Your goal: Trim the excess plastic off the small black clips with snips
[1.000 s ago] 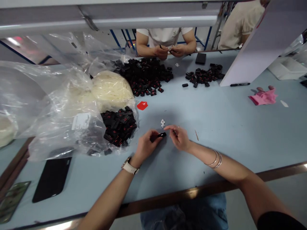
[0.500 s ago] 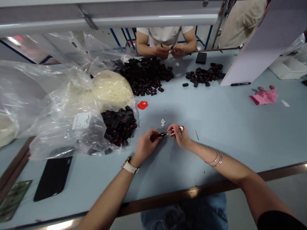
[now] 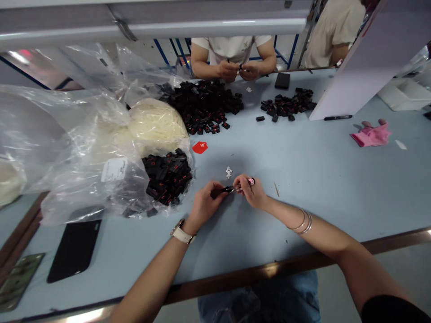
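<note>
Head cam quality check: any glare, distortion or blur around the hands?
Head view: strong wide-angle bowing along the table edge; glare on the clear plastic bags; soft shadow under the left hand and right hand; the small black part between them is too small to resolve.

You're at a factory assembly line: a long pale blue desk (image 3: 303,170) carries heaps of small black parts (image 3: 202,105), bulk plastic bags (image 3: 84,148), and a co-worker (image 3: 232,58) sits opposite.

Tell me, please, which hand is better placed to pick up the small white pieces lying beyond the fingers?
Probably the right hand: its fingertips lie closest to the white pieces, though it holds a pink-tipped tool; the left hand grips the black part.
</note>
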`<action>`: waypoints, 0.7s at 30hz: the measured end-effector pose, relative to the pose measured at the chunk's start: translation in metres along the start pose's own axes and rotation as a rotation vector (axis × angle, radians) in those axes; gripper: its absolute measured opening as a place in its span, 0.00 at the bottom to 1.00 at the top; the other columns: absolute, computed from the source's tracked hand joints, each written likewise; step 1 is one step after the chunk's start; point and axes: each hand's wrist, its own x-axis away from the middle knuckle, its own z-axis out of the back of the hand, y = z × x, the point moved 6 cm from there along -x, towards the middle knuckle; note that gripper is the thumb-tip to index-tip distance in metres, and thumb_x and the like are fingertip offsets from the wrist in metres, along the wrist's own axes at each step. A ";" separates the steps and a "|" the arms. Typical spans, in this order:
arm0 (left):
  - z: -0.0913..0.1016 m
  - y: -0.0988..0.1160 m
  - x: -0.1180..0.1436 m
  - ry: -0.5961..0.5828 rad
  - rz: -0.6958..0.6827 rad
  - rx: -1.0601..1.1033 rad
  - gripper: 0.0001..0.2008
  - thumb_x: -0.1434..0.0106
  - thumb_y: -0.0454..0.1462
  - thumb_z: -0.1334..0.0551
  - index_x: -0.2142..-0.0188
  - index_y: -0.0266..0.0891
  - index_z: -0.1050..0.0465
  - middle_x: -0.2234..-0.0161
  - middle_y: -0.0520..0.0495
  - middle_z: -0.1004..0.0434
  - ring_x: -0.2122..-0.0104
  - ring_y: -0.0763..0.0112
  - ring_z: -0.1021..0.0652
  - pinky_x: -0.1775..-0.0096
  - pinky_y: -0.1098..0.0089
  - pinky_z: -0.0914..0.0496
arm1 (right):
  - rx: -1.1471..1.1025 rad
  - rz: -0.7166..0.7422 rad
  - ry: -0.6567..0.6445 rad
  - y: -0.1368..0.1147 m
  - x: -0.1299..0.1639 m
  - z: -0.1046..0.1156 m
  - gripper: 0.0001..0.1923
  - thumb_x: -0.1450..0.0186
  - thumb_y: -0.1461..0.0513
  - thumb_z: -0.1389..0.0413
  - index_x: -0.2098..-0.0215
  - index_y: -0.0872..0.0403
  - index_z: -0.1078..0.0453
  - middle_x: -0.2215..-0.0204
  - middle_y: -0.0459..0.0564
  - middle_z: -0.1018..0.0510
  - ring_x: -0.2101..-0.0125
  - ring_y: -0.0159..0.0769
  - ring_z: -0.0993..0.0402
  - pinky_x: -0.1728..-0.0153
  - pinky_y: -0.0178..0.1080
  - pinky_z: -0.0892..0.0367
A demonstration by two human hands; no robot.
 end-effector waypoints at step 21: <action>0.000 0.002 0.000 -0.003 0.018 -0.014 0.08 0.43 0.41 0.38 0.66 0.41 0.32 0.71 0.49 0.21 0.72 0.67 0.21 0.68 0.68 0.28 | 0.427 0.063 -0.038 -0.016 -0.005 -0.002 0.19 0.29 0.59 0.62 0.66 0.53 0.31 0.76 0.45 0.27 0.74 0.31 0.32 0.67 0.33 0.39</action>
